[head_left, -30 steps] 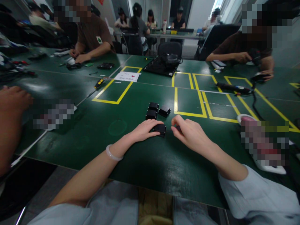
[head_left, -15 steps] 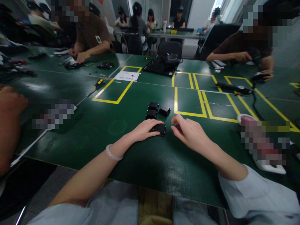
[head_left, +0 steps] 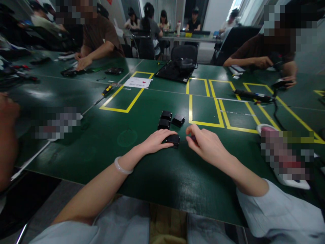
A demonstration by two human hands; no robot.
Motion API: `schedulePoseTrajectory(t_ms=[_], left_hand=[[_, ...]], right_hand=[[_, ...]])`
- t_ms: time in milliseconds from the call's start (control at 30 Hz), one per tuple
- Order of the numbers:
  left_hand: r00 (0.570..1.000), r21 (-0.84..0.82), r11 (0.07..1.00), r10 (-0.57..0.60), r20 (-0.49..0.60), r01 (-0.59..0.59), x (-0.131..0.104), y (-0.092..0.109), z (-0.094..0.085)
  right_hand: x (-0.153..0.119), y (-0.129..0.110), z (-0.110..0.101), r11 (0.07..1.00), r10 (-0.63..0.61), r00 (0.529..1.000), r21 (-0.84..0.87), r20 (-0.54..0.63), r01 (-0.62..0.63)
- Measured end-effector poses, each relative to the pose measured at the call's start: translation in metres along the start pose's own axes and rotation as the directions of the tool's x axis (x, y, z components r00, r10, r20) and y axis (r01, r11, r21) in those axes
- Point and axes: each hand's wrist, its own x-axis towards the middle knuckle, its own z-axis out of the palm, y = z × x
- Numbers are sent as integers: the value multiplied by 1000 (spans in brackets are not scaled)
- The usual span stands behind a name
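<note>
My left hand [head_left: 158, 139] grips a small black block [head_left: 173, 140] on the green table, thumb on its near side and fingers over its far side. Silvery dots show at its corners. Just right of it, my right hand [head_left: 203, 139] is closed in a pinch, thumb against bent forefinger. A dark bit shows inside the curled fingers, too small to name; the hand is apart from the block. Beyond my left fingers two similar black blocks [head_left: 165, 122] stand in a row. Another black block [head_left: 178, 120] lies tilted to their right.
Yellow tape outlines [head_left: 207, 123] mark the table [head_left: 157, 183]. A yellow-black screwdriver [head_left: 107, 89] and white paper [head_left: 138, 82] lie left; a black panel [head_left: 170, 72] is further back. White-edged trays [head_left: 296, 184] flank me. A co-worker's arm [head_left: 7, 135] is at left; others sit across.
My hands and the black blocks stay nearly still. The co-worker's arm at left has drawn slightly back toward the left edge. Across the table, the left co-worker's hands and dark part shifted left.
</note>
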Motion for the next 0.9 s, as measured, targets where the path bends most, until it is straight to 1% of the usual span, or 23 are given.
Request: schedulePoseTrajectory(t_ms=[300,500,600,767,900], left_hand=[[1000,-9,1000,-11,0,11,0,0,0],[1000,-8,1000,-7,-3,7,0,-2,1],[1000,-5,1000,-8,1,8,0,-1,1],[1000,7,1000,-11,-6,11,-1,-1,1],[1000,18,1000,-6,-5,6,-1,-2,2]], right_hand=[[1,-1,-3,999,-4,999,-42,34,5],[0,0,0,1000,-15,1000,-21,10,16],[0,0,-1,1000,-11,1000,-28,20,12],[1,-2,-5,996,-19,998,-80,60,23],[2,-1,-5,992,-11,998,-127,63,19]])
